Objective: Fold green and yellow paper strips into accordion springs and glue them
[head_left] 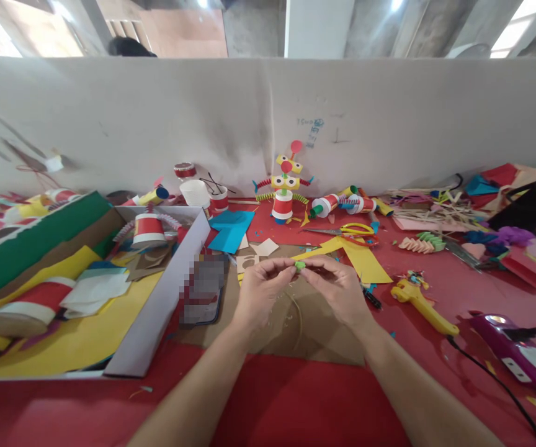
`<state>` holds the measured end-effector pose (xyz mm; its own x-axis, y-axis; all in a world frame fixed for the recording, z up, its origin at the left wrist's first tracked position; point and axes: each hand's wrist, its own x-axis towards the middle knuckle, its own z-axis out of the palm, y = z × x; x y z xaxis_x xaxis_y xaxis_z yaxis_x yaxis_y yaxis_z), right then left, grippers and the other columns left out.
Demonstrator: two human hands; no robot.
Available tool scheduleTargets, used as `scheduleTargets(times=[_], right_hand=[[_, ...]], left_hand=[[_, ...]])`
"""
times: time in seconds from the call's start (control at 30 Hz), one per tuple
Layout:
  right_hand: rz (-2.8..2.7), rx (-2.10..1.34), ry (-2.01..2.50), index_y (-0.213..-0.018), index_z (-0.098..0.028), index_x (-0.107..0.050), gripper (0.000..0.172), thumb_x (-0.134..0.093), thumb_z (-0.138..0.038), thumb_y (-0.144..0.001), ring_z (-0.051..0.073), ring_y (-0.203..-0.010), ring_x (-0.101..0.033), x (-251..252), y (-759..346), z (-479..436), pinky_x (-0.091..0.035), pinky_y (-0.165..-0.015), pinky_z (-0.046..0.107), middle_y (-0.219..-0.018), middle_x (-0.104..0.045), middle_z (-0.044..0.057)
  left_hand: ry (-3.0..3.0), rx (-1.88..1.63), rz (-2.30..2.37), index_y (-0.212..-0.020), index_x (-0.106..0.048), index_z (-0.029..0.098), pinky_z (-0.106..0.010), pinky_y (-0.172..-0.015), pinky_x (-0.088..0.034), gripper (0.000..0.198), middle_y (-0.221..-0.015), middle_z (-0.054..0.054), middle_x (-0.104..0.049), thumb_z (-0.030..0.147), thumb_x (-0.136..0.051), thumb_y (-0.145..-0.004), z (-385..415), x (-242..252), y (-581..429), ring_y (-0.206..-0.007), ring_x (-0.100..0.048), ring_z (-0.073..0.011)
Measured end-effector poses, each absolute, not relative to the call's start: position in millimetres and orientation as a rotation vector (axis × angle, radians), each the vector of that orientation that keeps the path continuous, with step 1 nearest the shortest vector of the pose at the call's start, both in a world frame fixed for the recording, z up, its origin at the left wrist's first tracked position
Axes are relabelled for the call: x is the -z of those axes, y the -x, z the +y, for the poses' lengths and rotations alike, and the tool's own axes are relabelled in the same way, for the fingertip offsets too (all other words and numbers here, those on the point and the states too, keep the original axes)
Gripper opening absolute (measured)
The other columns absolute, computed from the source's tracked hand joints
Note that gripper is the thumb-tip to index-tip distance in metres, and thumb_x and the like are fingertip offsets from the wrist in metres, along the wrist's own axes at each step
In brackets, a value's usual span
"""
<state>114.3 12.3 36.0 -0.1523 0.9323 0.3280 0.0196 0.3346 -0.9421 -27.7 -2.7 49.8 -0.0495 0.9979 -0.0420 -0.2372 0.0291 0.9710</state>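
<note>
Between the fingertips of both hands is a small light-green piece [300,266], seemingly folded or rolled paper; its exact shape is too small to tell. My left hand [264,282] pinches it from the left, and my right hand [335,282] pinches it from the right. Both hands hover over a brown cardboard sheet [268,338] on the red table. Past the fingers lies a yellow paper strip [365,259]. A phone [205,288], partly blurred out, rests left of my left hand.
An open box [131,332] with paper and cup figures stands left. Yellow-handled scissors [352,232] and a finished-looking cup figure [285,198] are farther back. At right lie a yellow glue gun [421,304] with a cord and a purple power strip [517,351]. A white partition [156,124] closes the back.
</note>
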Motion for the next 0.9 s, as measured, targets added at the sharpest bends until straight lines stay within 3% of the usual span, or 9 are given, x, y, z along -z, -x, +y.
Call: scheduleTargets(times=[0.33,0.6,0.73,0.9], right_hand=[[-1.789,-0.622,0.950,-0.085,-0.025,-0.067,0.013,-0.055,-0.028,-0.081,0.019,-0.084,-0.061,-38,-120,12,-0.048,-0.077,0.034,-0.087,-0.067,0.004],[-1.624,-0.971,1.002,-0.088,-0.021,-0.064,0.015,-0.057,-0.031,-0.078,0.017,-0.074,-0.062,-32,-110,7,-0.051,-0.068,0.029,-0.083,-0.067,0.004],[-1.759,-0.656,1.019,-0.086,-0.023,-0.065,0.014,-0.054,-0.027,-0.081,0.018,-0.077,-0.061,-33,-113,8,-0.050,-0.071,0.030,-0.084,-0.066,0.004],[-2.027,-0.286,0.901,-0.099,-0.025,-0.065,0.023,-0.047,-0.020,-0.086,0.020,-0.090,-0.059,-32,-125,12,-0.047,-0.083,0.036,-0.094,-0.066,0.006]], left_hand=[[-1.183,-1.355,1.131,-0.071,-0.067,0.016,-0.024,-0.064,-0.041,0.012,-0.070,-0.002,-0.064,0.024,-0.070,-0.062,-2,-51,32,-0.067,-0.054,-0.0125],[-0.936,-1.445,1.024,-0.067,-0.057,0.017,-0.020,-0.061,-0.037,0.012,-0.064,0.003,-0.052,0.027,-0.063,-0.071,-3,-36,20,-0.061,-0.046,-0.0080],[-0.773,-1.357,0.973,-0.067,-0.057,0.017,-0.018,-0.059,-0.037,0.017,-0.065,0.003,-0.054,0.030,-0.068,-0.067,-2,-32,19,-0.061,-0.049,-0.0066],[-0.661,-1.175,0.919,-0.078,-0.064,0.016,-0.017,-0.055,-0.039,0.020,-0.070,0.000,-0.060,0.030,-0.070,-0.065,2,-37,30,-0.063,-0.056,-0.0075]])
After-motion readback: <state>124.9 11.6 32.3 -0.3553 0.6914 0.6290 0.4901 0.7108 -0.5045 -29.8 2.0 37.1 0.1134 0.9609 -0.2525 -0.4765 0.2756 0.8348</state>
